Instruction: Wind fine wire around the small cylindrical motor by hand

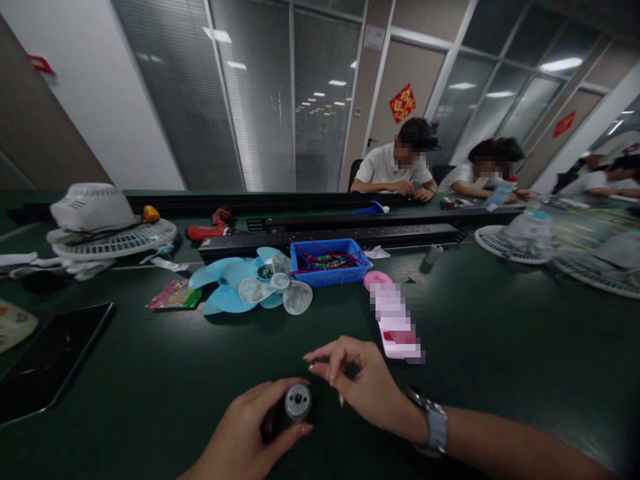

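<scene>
My left hand (245, 433) grips a small cylindrical motor (298, 403) with a silver round end face turned up toward me, held low over the dark green table (150, 380). Just right of the motor hovers my right hand (363, 383), fingers curled with thumb and forefinger pinched close together; whether anything tiny sits between them I cannot tell. A watch (433, 421) is on my right wrist.
Blue and clear fan blades (253, 287) lie ahead, beside a blue tray (330, 263) of wired parts. A pink object (395, 320) lies right of centre, a dark tablet (47, 360) at left. White fan grilles (107, 230) and a red screwdriver (210, 228) sit farther back. Several people work across the table.
</scene>
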The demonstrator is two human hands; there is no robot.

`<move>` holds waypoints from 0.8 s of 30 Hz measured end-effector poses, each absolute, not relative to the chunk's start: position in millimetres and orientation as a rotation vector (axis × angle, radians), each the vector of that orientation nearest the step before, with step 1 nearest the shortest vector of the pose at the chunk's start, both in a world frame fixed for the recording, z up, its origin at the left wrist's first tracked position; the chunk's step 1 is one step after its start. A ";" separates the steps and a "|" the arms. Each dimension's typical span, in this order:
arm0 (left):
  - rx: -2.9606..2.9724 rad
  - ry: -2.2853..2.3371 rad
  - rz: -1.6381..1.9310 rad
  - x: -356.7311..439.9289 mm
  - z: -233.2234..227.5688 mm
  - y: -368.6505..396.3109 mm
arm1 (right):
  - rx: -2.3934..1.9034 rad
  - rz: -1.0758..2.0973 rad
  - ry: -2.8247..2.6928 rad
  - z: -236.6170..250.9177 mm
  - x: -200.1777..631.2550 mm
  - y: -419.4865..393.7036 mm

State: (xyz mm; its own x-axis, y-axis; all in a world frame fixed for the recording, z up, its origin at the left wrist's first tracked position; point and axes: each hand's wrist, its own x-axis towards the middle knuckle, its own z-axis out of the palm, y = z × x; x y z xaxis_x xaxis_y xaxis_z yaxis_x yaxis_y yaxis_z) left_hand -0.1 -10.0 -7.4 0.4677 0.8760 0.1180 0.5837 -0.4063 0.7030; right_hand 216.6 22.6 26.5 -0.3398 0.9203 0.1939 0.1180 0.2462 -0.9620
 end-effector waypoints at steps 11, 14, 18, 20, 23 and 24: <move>2.125 1.089 0.767 2.7 -0.7 -8.6 | -0.763 1.165 -1.740 38.6 199.1 1.4; 2.137 1.072 0.801 3.7 2.3 -9.0 | -0.733 1.161 -1.757 37.1 197.9 1.2; 2.117 1.107 0.739 4.2 2.0 -9.3 | -0.710 1.176 -1.752 36.6 198.0 0.4; 2.112 1.128 0.702 3.7 0.4 -9.4 | -0.681 1.182 -1.751 37.6 199.2 0.7; 2.122 1.124 0.690 2.4 -2.7 -9.3 | -0.663 1.141 -1.763 39.2 201.2 1.9; 2.127 1.122 0.689 2.0 -3.7 -9.2 | -0.665 1.114 -1.766 39.4 201.7 2.3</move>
